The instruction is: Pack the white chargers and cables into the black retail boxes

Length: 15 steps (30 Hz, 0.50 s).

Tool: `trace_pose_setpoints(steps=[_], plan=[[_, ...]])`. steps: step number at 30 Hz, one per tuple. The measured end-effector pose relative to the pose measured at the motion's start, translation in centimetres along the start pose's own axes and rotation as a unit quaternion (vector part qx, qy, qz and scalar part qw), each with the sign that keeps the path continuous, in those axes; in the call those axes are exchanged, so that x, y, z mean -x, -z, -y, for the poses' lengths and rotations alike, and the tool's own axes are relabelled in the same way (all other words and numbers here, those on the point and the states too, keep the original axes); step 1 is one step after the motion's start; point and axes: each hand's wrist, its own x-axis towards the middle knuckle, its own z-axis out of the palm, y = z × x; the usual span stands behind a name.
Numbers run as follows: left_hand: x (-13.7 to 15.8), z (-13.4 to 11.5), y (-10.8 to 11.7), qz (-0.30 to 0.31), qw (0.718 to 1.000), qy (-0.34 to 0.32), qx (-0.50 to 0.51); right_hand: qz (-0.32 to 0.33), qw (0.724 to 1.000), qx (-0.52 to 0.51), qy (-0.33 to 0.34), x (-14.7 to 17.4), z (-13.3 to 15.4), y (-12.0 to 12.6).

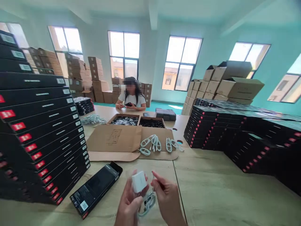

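Note:
A white cube-shaped power adapter is gripped in my left hand, its fingers wrapped around the sides. My right hand is just to the right, with thumb and index finger pinched together at what looks like a thin end of cable. Below and between the hands hangs a coiled white cable with a dark band on it; which hand bears it is hard to tell. Left of my hands, a black box with its end flap open lies on the wooden table.
Tall stacks of black boxes stand at left and right. Ahead, white cables lie on flattened cardboard before open cartons of small dark items. Across the table sits another person holding something dark.

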Motion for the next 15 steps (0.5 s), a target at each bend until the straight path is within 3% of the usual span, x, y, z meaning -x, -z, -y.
trace_pose_setpoints(steps=[7, 11, 13, 15], plan=[[0.6, -0.2, -0.4, 0.006, 0.999, 0.037, -0.004, 0.087, 0.992, 0.081, 0.048, -0.4, 2.1, 0.3], [0.0, -0.4, -0.3, 0.021, 0.996, 0.089, 0.001, 0.084, 0.977, 0.174, 0.093, -1.0, 2.4, 0.5], [-0.5, -0.5, -0.4, 0.026, 0.992, 0.125, 0.024, 0.082, 0.962, 0.233, 0.116, -1.3, 2.5, 0.8], [-0.2, -1.0, -0.6, -0.011, 0.98, 0.166, 0.109, 0.094, 0.944, 0.284, 0.137, -0.8, 2.4, 1.2]])
